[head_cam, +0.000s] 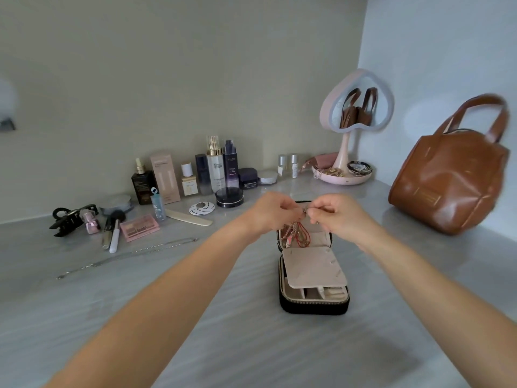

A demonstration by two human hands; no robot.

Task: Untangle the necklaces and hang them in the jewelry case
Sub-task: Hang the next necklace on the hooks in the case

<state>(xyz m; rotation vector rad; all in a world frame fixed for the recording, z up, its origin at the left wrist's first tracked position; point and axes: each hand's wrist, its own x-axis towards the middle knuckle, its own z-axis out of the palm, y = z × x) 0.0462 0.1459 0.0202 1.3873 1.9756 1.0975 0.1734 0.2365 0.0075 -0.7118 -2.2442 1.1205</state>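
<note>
A black zip jewelry case point(313, 305) lies open on the grey counter, its beige flap point(312, 267) folded over the compartments. My left hand point(268, 212) and my right hand point(340, 215) meet above the case's far half, each pinching part of a tangle of necklaces point(296, 232). Red and pinkish strands hang from my fingers down into the lid. A long silver chain point(131, 254) lies stretched out on the counter to the left, apart from the case.
Cosmetic bottles and boxes point(215, 166) line the back wall. A black hair claw point(70, 218), brushes and a pink palette point(139, 227) lie at the left. A heart-shaped mirror point(356, 107) on a pink tray stands at the back right. A brown leather bag point(447, 180) sits right.
</note>
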